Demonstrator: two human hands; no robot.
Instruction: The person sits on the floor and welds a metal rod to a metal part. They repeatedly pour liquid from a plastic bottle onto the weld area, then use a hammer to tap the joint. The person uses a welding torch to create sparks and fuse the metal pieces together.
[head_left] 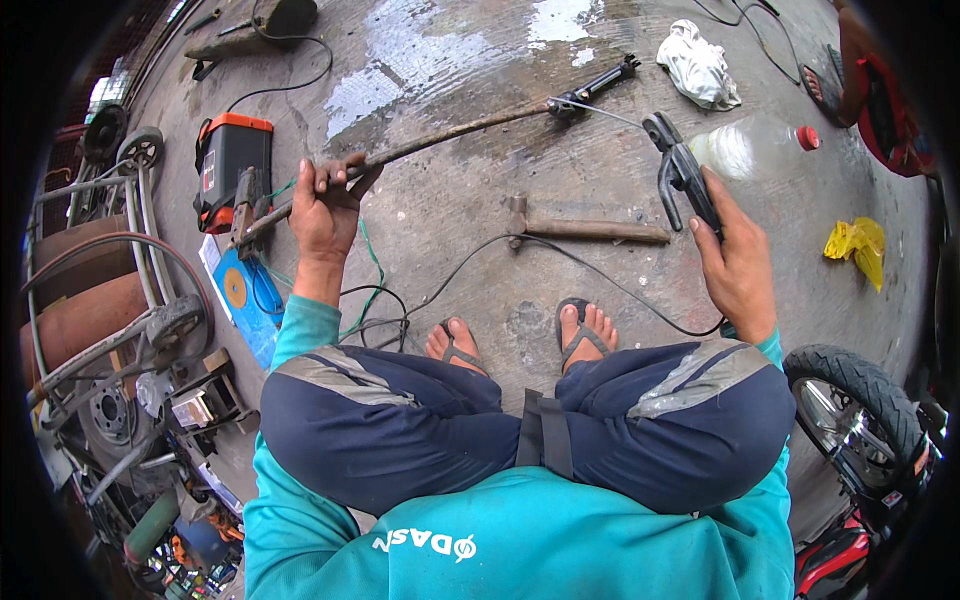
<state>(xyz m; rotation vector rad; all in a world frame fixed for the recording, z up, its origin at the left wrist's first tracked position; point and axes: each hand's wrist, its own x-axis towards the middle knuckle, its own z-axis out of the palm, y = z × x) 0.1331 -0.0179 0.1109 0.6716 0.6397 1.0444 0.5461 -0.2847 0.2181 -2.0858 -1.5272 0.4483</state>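
While the rod [450,129] slanted across the view over the concrete floor [450,215], the person's left hand [328,215] had its fingers closed on it toward its lower, left-hand end. A dark fitting [595,90] sat at the rod's far right end. The right hand's [738,262] fingers gripped a black holder [685,172], from which a thin electrode [615,114] reached left to the rod just beside the fitting; whether its tip touched, I could not tell.

Below the rod, a hammer [590,231] lay on the floor between the two hands, with a black cable [610,270] curving past it. Just beyond the holder lay a clear bottle [755,148] with a red cap, and farther up a white cloth [697,66]. A yellow bag [860,248] lay to the right, well above a tyre [850,385].

On the left, an orange and black box [235,165] stood near the rod's lower end, above a blue sheet [250,300]. Past these stood a metal frame [145,245] with wheels.
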